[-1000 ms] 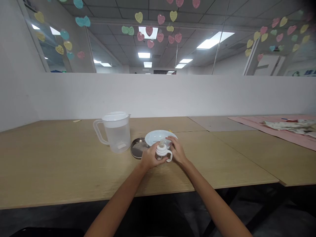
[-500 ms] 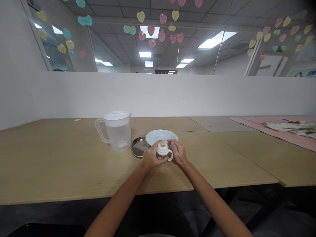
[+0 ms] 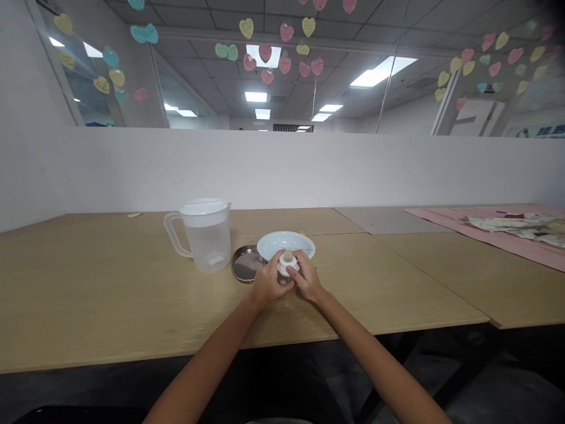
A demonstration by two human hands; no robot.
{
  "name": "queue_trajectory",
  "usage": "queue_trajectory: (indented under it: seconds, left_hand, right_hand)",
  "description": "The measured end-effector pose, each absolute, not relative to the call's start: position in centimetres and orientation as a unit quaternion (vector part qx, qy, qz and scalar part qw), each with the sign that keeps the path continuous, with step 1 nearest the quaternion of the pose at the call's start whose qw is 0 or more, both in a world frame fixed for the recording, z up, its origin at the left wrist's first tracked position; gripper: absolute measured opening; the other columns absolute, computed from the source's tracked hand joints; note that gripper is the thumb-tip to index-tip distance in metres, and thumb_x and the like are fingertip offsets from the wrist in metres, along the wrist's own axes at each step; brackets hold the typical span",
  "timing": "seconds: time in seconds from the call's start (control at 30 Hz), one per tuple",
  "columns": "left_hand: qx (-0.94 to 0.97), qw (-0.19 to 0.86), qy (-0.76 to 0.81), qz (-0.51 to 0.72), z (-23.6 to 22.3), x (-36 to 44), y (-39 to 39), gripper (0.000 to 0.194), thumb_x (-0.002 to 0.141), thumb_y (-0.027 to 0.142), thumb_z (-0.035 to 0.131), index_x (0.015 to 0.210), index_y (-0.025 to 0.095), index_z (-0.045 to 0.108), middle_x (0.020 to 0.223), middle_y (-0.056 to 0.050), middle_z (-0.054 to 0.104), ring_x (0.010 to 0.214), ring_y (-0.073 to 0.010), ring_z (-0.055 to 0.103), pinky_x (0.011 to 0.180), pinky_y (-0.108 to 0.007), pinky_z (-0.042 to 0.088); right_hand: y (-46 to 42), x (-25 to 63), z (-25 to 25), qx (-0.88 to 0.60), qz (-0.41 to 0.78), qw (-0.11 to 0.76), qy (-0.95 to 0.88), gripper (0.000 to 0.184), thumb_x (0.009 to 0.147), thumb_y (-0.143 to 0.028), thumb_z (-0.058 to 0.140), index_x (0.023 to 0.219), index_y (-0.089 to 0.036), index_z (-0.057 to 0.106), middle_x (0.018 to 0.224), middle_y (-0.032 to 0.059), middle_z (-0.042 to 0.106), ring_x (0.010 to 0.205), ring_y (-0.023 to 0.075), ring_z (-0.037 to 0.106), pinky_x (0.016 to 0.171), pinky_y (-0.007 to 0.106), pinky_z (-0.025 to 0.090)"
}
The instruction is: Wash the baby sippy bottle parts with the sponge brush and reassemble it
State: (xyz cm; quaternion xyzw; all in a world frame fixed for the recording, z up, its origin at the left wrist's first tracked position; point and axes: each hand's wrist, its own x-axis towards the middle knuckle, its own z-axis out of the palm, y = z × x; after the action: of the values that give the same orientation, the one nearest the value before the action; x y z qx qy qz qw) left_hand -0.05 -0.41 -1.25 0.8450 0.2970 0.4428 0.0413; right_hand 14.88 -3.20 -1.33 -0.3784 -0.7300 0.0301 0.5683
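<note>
And it's a two-handed hold in the middle of the scene: the left hand has its grip wrapped round the left side of a small, clear-bodied bottle with a white ringed collar and a translucent teat on top, and the right hand is grasping the same bottle from the other side, its thumb laid across the front of the white collar. The bottle stands roughly upright between the palms, teat pointing up, right over the near part of a light-brown wood-look tabletop; whether its base touches the surface, the fingers don't let anyone tell. Just beyond the fingertips sits a shallow pale-blue round basin, its near edge partly hidden by the hands, with a small bright-yellow piece peeping out at its far rim. To its left, a round silver metal dish with a low wall lies close by, and next along comes a tall translucent plastic pitcher with a white lid, upright, handle to the left. Far over on the right, well apart from the hands, a pink cloth is spread flat, carrying pale patterned fabric. Behind it all runs a plain white wall, with colourful heart-shaped paper notes dotting the glass above.
</note>
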Motion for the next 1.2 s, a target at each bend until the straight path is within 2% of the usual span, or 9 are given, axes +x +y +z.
queue_trajectory:
  seconds: [0.13, 0.23, 0.4, 0.6, 0.7, 0.8, 0.9, 1.0, 1.2]
  left_hand:
    - [0.841, 0.043, 0.290, 0.454, -1.1, -0.1, -0.8, 0.070, 0.073, 0.043, 0.062, 0.132, 0.016, 0.036, 0.116, -0.012, 0.062, 0.094, -0.0230, 0.066, 0.080, -0.033, 0.053]
    - [0.838, 0.046, 0.303, 0.452, -1.0, 0.0, -1.3, 0.072, 0.072, 0.047, 0.064, 0.131, 0.017, 0.037, 0.105, -0.010, 0.067, 0.084, -0.0216, 0.068, 0.074, -0.030, 0.054]
    - [0.836, 0.022, 0.312, 0.450, -0.8, 0.3, -1.8, 0.072, 0.069, 0.049, 0.065, 0.129, 0.017, 0.040, 0.103, -0.010, 0.068, 0.089, -0.0236, 0.068, 0.076, -0.030, 0.054]
    - [0.837, 0.014, 0.311, 0.451, -1.2, 0.4, -1.5, 0.070, 0.069, 0.044, 0.064, 0.129, 0.017, 0.038, 0.106, -0.010, 0.068, 0.087, -0.0235, 0.068, 0.074, -0.031, 0.055]
    - [0.835, 0.006, 0.309, 0.454, -1.4, 0.4, -1.4, 0.069, 0.069, 0.047, 0.064, 0.126, 0.017, 0.040, 0.105, -0.010, 0.068, 0.082, -0.0236, 0.069, 0.071, -0.031, 0.055]
    - [0.832, 0.004, 0.317, 0.455, -1.4, 0.4, -1.4, 0.071, 0.067, 0.050, 0.065, 0.126, 0.018, 0.041, 0.104, -0.009, 0.068, 0.081, -0.0234, 0.069, 0.069, -0.030, 0.054]
    - [0.832, 0.005, 0.328, 0.446, -1.4, 0.4, -1.5, 0.071, 0.067, 0.046, 0.064, 0.128, 0.018, 0.040, 0.104, -0.009, 0.068, 0.081, -0.0231, 0.069, 0.069, -0.030, 0.054]
    - [0.835, 0.001, 0.340, 0.434, -1.4, 0.4, -1.4, 0.075, 0.067, 0.042, 0.064, 0.132, 0.016, 0.037, 0.102, -0.009, 0.069, 0.079, -0.0229, 0.069, 0.068, -0.030, 0.054]
    - [0.825, -0.034, 0.354, 0.439, -1.0, 0.6, -1.4, 0.080, 0.068, 0.053, 0.064, 0.133, 0.015, 0.037, 0.095, -0.009, 0.069, 0.080, -0.0238, 0.068, 0.067, -0.031, 0.053]
  right_hand:
    - [-2.6, 15.8, -1.6, -0.364, 0.019, 0.562, -0.742, 0.033, 0.087, -0.043, 0.043, 0.104, -0.020, 0.058, 0.099, 0.0071, 0.062, 0.095, 0.0232, 0.055, 0.087, 0.039, 0.042]
    - [-2.0, 16.5, -1.7, -0.414, -0.009, 0.603, -0.682, 0.034, 0.086, -0.036, 0.043, 0.113, -0.020, 0.057, 0.108, 0.0088, 0.061, 0.103, 0.0250, 0.054, 0.093, 0.043, 0.039]
    - [-1.8, 17.1, -1.7, -0.487, -0.042, 0.683, -0.543, 0.039, 0.091, -0.033, 0.033, 0.120, -0.020, 0.055, 0.104, 0.0092, 0.062, 0.099, 0.0229, 0.055, 0.089, 0.042, 0.042]
    - [-2.8, 16.4, -1.6, -0.395, -0.103, 0.579, -0.706, 0.041, 0.089, -0.033, 0.041, 0.126, -0.019, 0.050, 0.113, 0.0108, 0.060, 0.106, 0.0247, 0.054, 0.093, 0.044, 0.041]
    - [-2.9, 16.3, -1.4, -0.423, -0.150, 0.596, -0.666, 0.040, 0.090, -0.029, 0.036, 0.127, -0.018, 0.049, 0.115, 0.0126, 0.059, 0.106, 0.0255, 0.054, 0.093, 0.046, 0.041]
    - [-3.0, 16.5, -1.4, -0.448, -0.157, 0.615, -0.629, 0.037, 0.092, -0.028, 0.032, 0.122, -0.018, 0.053, 0.107, 0.0118, 0.062, 0.101, 0.0246, 0.056, 0.090, 0.045, 0.042]
    - [-3.4, 16.3, -1.6, -0.416, -0.114, 0.596, -0.678, 0.037, 0.091, -0.032, 0.037, 0.119, -0.018, 0.055, 0.100, 0.0103, 0.064, 0.095, 0.0234, 0.058, 0.087, 0.042, 0.044]
    - [-3.6, 15.6, -1.5, -0.410, -0.031, 0.605, -0.682, 0.041, 0.084, -0.040, 0.052, 0.119, -0.018, 0.057, 0.103, 0.0098, 0.065, 0.092, 0.0232, 0.059, 0.086, 0.040, 0.045]
    - [-2.8, 15.4, 0.1, -0.353, 0.253, 0.745, -0.506, 0.040, 0.069, -0.043, 0.070, 0.102, -0.021, 0.064, 0.100, 0.0062, 0.067, 0.085, 0.0195, 0.062, 0.080, 0.035, 0.049]
